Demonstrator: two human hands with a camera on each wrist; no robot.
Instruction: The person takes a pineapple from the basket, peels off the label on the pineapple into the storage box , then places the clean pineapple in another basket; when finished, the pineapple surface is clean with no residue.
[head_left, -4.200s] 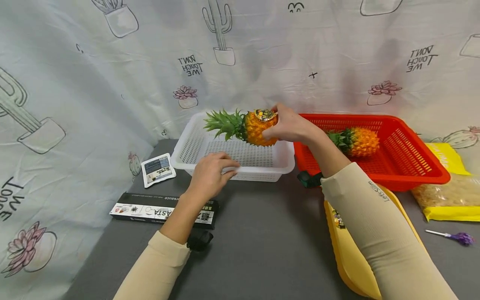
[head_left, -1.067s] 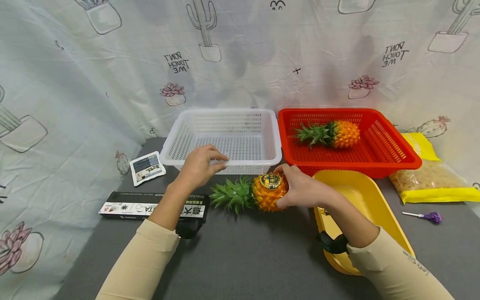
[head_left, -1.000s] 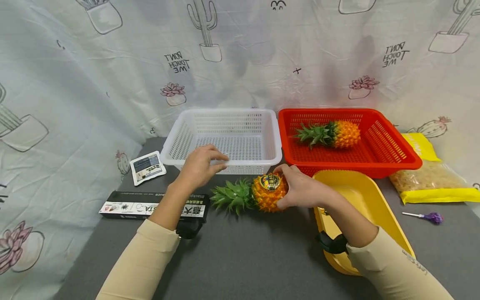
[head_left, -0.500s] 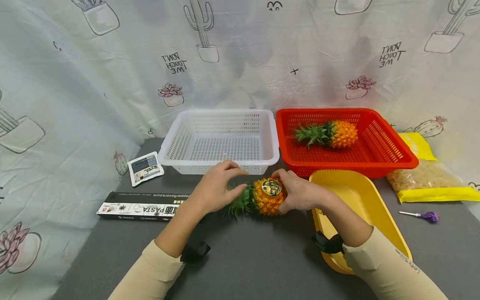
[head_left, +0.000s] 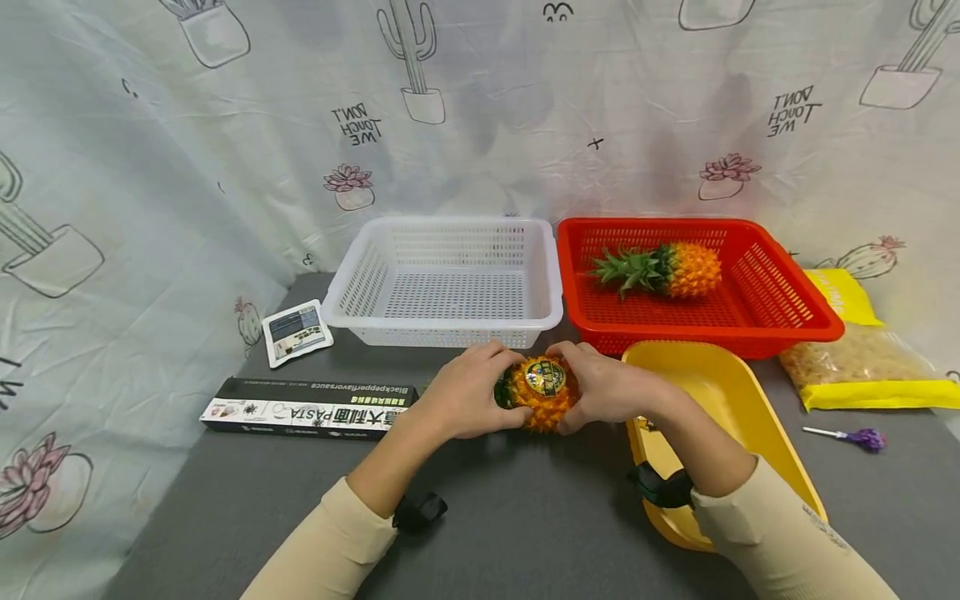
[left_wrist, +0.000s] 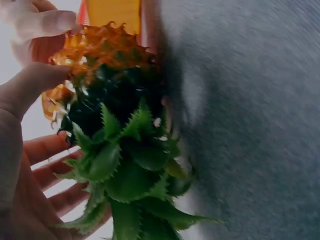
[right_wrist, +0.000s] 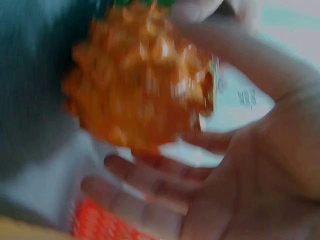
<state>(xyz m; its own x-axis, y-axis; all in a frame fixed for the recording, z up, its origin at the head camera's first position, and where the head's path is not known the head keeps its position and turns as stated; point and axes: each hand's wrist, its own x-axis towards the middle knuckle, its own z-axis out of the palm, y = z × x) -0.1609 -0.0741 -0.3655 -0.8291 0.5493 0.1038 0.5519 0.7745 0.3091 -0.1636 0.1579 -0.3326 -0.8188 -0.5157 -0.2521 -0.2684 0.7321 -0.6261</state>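
Nearest, on the grey table, both hands close round a labelled pineapple: the left hand wraps its leafy crown, the right hand cups the orange body; just beside the right wrist lies a yellow tray; a pasta box sits to the left; farther back stand a white basket and a red basket holding a second pineapple.
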